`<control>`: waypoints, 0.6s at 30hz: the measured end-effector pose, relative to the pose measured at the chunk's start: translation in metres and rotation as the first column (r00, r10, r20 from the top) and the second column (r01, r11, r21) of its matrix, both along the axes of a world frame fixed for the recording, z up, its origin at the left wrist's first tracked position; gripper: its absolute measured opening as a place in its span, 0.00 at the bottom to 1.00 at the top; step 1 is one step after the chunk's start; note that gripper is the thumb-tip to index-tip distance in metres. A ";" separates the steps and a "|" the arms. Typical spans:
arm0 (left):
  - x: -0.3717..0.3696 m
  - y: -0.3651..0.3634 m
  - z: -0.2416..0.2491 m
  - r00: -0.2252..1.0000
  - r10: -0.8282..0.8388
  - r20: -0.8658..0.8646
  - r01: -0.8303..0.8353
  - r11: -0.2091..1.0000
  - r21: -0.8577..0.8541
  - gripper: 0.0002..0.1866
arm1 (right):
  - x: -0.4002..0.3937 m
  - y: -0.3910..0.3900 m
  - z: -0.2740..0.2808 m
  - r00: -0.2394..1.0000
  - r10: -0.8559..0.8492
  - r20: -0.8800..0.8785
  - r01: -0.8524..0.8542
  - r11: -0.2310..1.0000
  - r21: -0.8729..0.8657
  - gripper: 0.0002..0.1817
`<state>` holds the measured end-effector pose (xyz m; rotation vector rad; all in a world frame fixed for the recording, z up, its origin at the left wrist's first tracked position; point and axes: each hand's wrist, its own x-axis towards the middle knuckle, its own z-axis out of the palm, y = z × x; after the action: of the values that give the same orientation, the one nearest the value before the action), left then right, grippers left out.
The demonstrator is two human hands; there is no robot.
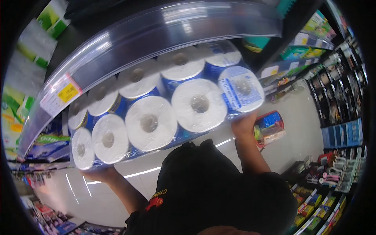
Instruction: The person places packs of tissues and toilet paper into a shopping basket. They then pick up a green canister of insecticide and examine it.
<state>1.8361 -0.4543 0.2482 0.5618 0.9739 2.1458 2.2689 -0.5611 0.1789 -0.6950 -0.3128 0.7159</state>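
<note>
A long clear-wrapped pack of toilet paper rolls (pixel 149 123) lies across the upper middle of the view, its round ends facing me in two rows with blue wrapping between them. My left hand (pixel 98 174) grips the lower left corner from beneath, fingers mostly hidden behind the pack. Under the right end, my right hand (pixel 243 124) holds the pack in the same way, with its fingertips out of sight. The pack's far side reaches under the clear plastic shelf-edge strip (pixel 129 39), which carries a price tag (pixel 62 94) with a yellow patch.
A red shopping basket (pixel 270 129) with goods in it stands on the pale tiled floor (pixel 301 109), right of my right arm. Stocked shelves (pixel 340 78) line the right side, and green packs (pixel 23 78) sit at far left. More shelving (pixel 313 203) is at lower right.
</note>
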 end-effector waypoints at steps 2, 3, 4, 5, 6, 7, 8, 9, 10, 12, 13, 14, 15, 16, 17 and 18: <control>-0.005 0.000 -0.007 0.998 0.012 -0.057 -0.011 1.000 0.003 0.28 | 0.001 -0.003 0.002 0.995 0.081 -0.062 -0.073 0.990 0.117 0.28; -0.006 -0.001 -0.008 0.993 -0.004 -0.117 0.006 1.000 0.024 0.27 | 0.002 -0.002 0.001 0.996 0.071 -0.059 -0.067 0.995 0.076 0.29; -0.006 -0.003 -0.007 0.997 -0.005 -0.071 0.007 1.000 0.030 0.26 | 0.003 -0.001 0.000 0.997 0.055 -0.052 -0.053 0.998 0.035 0.30; -0.004 -0.004 -0.006 1.000 -0.011 -0.024 0.012 0.999 0.037 0.26 | 0.005 -0.001 -0.002 0.998 0.036 -0.044 -0.036 0.999 -0.006 0.31; -0.001 -0.005 -0.003 1.000 -0.020 0.024 0.019 0.999 0.044 0.26 | 0.005 0.000 -0.004 0.999 0.015 0.049 -0.015 1.000 -0.007 0.31; 0.002 -0.005 -0.001 0.999 -0.015 0.032 0.014 0.999 0.034 0.26 | 0.006 -0.001 -0.005 0.999 0.016 0.035 -0.015 1.000 -0.011 0.31; 0.003 -0.005 0.000 0.999 -0.009 0.039 0.008 1.000 0.024 0.26 | 0.006 -0.002 -0.005 1.000 0.017 0.021 -0.016 1.000 -0.014 0.31; 0.006 -0.006 0.004 0.999 -0.002 0.046 0.002 1.000 0.014 0.25 | 0.005 -0.002 -0.005 1.000 0.019 0.006 -0.019 1.000 -0.018 0.31; 0.009 -0.006 0.008 0.998 -0.022 0.063 0.022 1.000 0.008 0.25 | 0.005 -0.003 -0.005 1.000 0.004 -0.023 -0.004 1.000 -0.023 0.31; 0.014 -0.006 0.015 0.994 -0.053 0.095 0.054 0.999 0.001 0.25 | 0.004 -0.003 -0.005 0.996 -0.018 -0.083 0.015 0.999 -0.034 0.31; 0.011 -0.004 0.012 0.998 -0.040 0.042 0.040 0.999 0.002 0.25 | 0.004 -0.003 -0.006 0.999 -0.023 -0.043 0.021 0.999 -0.035 0.31; 0.006 -0.002 0.004 1.000 -0.021 -0.012 0.021 1.000 0.003 0.26 | 0.005 -0.003 -0.007 1.000 -0.023 -0.005 0.023 0.999 -0.035 0.30; 0.003 -0.001 0.003 0.998 0.001 -0.068 -0.001 1.000 0.004 0.26 | 0.007 -0.003 -0.009 0.999 -0.020 0.033 0.021 0.999 -0.034 0.30; 0.000 0.000 0.002 0.998 -0.037 0.043 0.036 0.999 0.015 0.28 | 0.008 -0.003 -0.011 0.997 -0.016 0.070 0.018 0.999 -0.033 0.30; -0.002 0.000 -0.001 1.000 -0.003 -0.020 0.003 1.000 -0.007 0.29 | 0.010 -0.005 -0.013 0.967 -0.037 0.254 0.075 0.987 -0.139 0.29; -0.004 0.000 -0.007 0.996 0.029 -0.083 -0.032 0.999 -0.028 0.29 | 0.011 -0.008 -0.015 0.901 -0.037 0.433 0.148 0.963 -0.226 0.29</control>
<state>1.8317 -0.4548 0.2411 0.6293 1.0638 2.1460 2.2799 -0.5687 0.1642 -1.1092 -0.5913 0.5099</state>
